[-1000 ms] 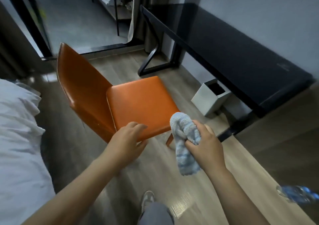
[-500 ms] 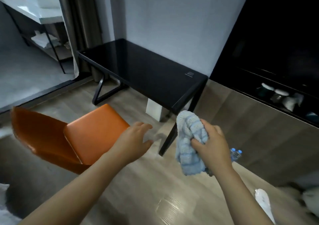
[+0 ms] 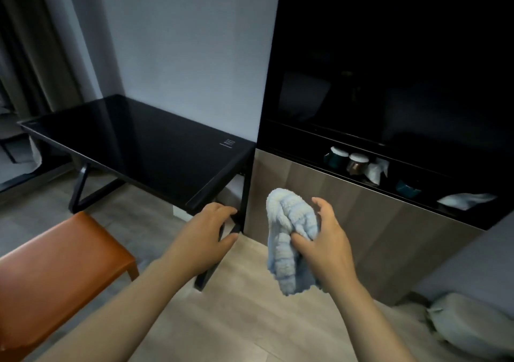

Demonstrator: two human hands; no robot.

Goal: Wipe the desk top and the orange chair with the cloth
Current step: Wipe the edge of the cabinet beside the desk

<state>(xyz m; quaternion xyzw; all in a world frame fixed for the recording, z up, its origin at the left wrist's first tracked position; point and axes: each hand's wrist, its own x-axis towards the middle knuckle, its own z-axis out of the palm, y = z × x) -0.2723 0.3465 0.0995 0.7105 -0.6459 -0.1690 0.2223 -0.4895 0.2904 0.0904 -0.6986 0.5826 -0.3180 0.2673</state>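
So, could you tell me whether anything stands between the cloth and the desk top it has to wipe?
Nothing visible does. The right hand grips the cloth just off the near corner of the desk top. Only the open left hand, in front of that corner, lies close to the path.

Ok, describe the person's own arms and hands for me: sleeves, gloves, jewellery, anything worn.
The left hand and the right hand are bare: no gloves and no rings that I can make out. The left forearm and the right forearm are uncovered down to the bottom edge of the picture, with no sleeve, cuff, watch or bracelet in view. Anything worn higher up is out of frame.
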